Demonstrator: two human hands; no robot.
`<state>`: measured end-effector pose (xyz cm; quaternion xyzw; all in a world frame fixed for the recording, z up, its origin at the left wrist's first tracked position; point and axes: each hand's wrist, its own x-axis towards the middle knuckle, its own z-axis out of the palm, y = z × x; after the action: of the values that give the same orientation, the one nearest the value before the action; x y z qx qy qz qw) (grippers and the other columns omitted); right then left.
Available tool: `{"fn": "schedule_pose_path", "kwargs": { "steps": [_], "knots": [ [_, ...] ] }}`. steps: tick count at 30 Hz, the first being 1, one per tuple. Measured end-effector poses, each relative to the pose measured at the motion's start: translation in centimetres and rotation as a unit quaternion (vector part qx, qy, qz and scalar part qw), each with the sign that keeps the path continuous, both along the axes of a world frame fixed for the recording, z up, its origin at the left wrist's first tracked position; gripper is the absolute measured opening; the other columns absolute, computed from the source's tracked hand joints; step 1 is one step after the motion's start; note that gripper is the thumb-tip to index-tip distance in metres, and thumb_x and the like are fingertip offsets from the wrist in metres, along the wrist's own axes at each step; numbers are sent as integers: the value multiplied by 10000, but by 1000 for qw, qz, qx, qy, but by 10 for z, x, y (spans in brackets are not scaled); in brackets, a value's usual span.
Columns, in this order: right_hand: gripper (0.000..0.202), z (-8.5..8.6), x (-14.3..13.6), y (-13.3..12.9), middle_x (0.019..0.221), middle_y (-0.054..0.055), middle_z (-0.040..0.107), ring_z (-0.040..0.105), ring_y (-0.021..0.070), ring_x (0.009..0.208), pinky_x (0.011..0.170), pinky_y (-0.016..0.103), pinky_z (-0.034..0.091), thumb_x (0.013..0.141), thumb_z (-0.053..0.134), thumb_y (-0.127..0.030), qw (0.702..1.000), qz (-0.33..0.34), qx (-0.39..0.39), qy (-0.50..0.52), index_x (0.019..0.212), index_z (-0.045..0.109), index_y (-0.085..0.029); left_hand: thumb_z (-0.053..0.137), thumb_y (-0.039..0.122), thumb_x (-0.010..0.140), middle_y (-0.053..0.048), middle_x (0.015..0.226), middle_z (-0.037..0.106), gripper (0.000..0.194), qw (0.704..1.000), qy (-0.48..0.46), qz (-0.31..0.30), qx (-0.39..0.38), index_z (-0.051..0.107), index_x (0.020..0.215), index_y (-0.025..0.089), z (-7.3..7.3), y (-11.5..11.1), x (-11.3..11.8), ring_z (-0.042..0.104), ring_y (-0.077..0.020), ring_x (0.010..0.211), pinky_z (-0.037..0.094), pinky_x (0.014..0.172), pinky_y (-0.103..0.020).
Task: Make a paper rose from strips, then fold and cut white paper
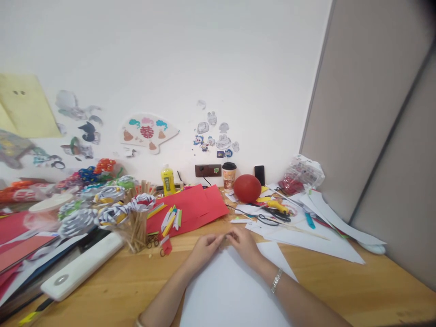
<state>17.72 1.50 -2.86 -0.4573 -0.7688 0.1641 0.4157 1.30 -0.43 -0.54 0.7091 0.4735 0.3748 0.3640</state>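
Note:
A large white sheet of paper [235, 290] lies on the wooden table in front of me. Over its far edge, my left hand [207, 246] and my right hand [242, 243] meet with their fingertips nearly touching. The fingers of both are pinched together. Something small and dark seems to sit between the fingertips, too small to make out. A shiny bracelet [276, 280] is round my right wrist.
Red paper [204, 206] lies beyond my hands, with a red balloon [247, 188], a cup [229, 176] and a yellow bottle [168, 180]. Sticks [134, 234] and twisted paper pieces crowd the left. White papers [306, 236] and a yellow tool [278, 207] lie right.

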Motion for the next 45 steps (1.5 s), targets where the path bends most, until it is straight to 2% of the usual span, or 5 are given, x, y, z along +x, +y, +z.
{"fn": "schedule_pose_path", "kwargs": {
  "steps": [7,17,32,39,45],
  "knots": [
    [85,2,-2,-4,784,17,659,582,160,764,720,270,420,782,589,-140,998,43,26,29,816,650,-189,538,390,756,-30,797,699,310,1000,8,-12,8,683,879,146,-2,2,0,590,-173,721,436,662,-253],
    [162,4,3,-3,879,26,672,596,172,823,757,287,440,765,635,-171,997,76,14,26,920,660,-208,670,313,678,-30,770,630,153,988,44,58,136,616,737,182,-12,7,-4,551,-181,741,428,695,-285],
    [151,9,1,-8,809,21,674,600,167,777,708,271,440,831,555,-171,997,70,38,-16,886,686,-222,646,306,691,-15,700,633,134,980,82,83,161,584,689,187,-10,4,-3,574,-172,683,439,641,-274],
    [163,7,0,-9,731,10,649,589,159,706,649,261,438,838,536,-173,997,48,58,-32,786,683,-218,647,286,689,-18,693,625,122,979,109,86,149,572,667,192,-7,3,-1,560,-167,675,431,635,-266],
    [120,9,9,0,739,12,643,571,162,735,665,255,420,800,558,-146,995,-20,77,-61,753,650,-205,641,295,695,-61,807,653,188,977,158,56,130,616,827,164,-12,4,-5,573,-193,743,431,680,-289]
  ]
}}
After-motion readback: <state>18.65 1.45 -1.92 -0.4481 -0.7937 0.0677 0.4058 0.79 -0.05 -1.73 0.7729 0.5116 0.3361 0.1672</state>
